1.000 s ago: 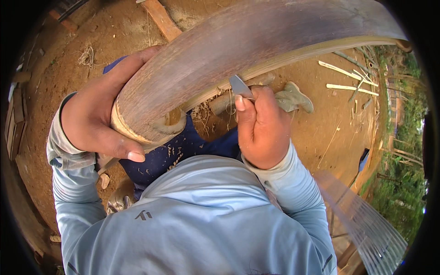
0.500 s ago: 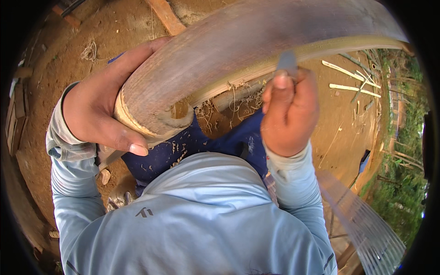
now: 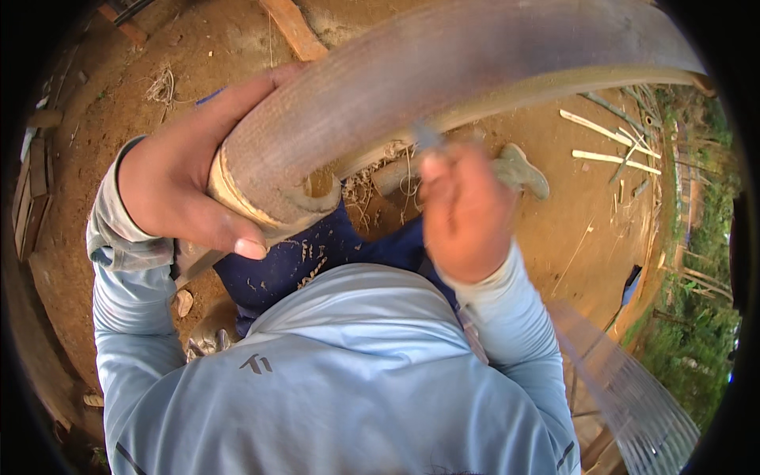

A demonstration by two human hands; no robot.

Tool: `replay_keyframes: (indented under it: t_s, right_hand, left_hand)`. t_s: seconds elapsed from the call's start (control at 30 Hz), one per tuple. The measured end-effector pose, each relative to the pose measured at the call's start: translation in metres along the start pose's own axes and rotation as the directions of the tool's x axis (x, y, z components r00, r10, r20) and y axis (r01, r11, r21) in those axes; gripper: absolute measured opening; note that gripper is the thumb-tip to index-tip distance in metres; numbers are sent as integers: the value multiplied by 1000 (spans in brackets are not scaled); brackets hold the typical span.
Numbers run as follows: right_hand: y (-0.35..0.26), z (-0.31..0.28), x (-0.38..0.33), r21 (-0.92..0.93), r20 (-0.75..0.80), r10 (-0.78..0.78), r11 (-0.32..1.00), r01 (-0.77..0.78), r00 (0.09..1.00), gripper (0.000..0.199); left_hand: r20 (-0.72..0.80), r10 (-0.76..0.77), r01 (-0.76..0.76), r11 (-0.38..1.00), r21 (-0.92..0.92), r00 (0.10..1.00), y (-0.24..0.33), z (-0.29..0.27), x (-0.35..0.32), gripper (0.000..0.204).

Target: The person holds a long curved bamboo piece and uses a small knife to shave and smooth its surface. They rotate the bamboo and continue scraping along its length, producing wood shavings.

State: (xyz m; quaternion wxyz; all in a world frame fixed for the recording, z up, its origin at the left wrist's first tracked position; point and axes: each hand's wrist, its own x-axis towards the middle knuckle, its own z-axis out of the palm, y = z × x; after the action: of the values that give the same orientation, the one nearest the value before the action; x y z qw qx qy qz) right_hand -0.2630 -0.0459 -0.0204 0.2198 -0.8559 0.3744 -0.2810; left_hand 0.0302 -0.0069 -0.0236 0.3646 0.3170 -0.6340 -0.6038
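Note:
A thick brown bamboo pole (image 3: 443,87) lies across in front of me, bent by the lens. It runs from the near left to the upper right. My left hand (image 3: 182,174) is wrapped round its near end, with the thumb close to the pale cut rim. Beside that end, a hollow opening (image 3: 321,186) shows in the pole. My right hand (image 3: 471,210), smeared by motion, is closed on a small knife (image 3: 427,136). The grey blade is at the pole's lower edge; its handle is hidden in the fist.
Fibrous shavings (image 3: 366,188) hang below the pole. A boot (image 3: 522,170) stands on the dirt beyond my right hand. Pale split strips (image 3: 616,161) lie at the right, wooden boards (image 3: 32,194) at the left. A clear corrugated sheet (image 3: 633,396) is at the lower right.
My right hand has moved left and slightly nearer to me along the pole's edge with the knife. The boot has come into view. My left hand keeps its hold.

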Motion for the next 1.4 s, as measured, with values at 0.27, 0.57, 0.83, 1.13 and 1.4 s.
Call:
replay_keyframes:
  t_s: [0.27, 0.57, 0.83, 1.13, 1.4]
  right_hand:
    - [-3, 20, -11, 109, 110, -54, 993, 42, 992, 11]
    - [-5, 18, -8, 0, -29, 2, 1000, -2, 1000, 13]
    - [-3, 19, -4, 45, -47, -34, 998, 36, 998, 9]
    - [-9, 17, 2, 77, -30, 1, 997, 1, 1000, 12]
    - [-13, 23, -2, 64, 73, -31, 998, 26, 997, 9]
  left_hand:
    - [8, 31, -31, 999, 18, 999, -1, 0, 1, 129]
    - [-12, -21, 20, 997, -75, 1000, 0, 1, 2, 128]
    - [-40, -49, 44, 994, -101, 998, 1, 1, 0, 127]
    - [-5, -85, 84, 989, -120, 996, 5, 1, 2, 127]
    - [-30, -101, 96, 985, -144, 994, 4, 1, 2, 127]
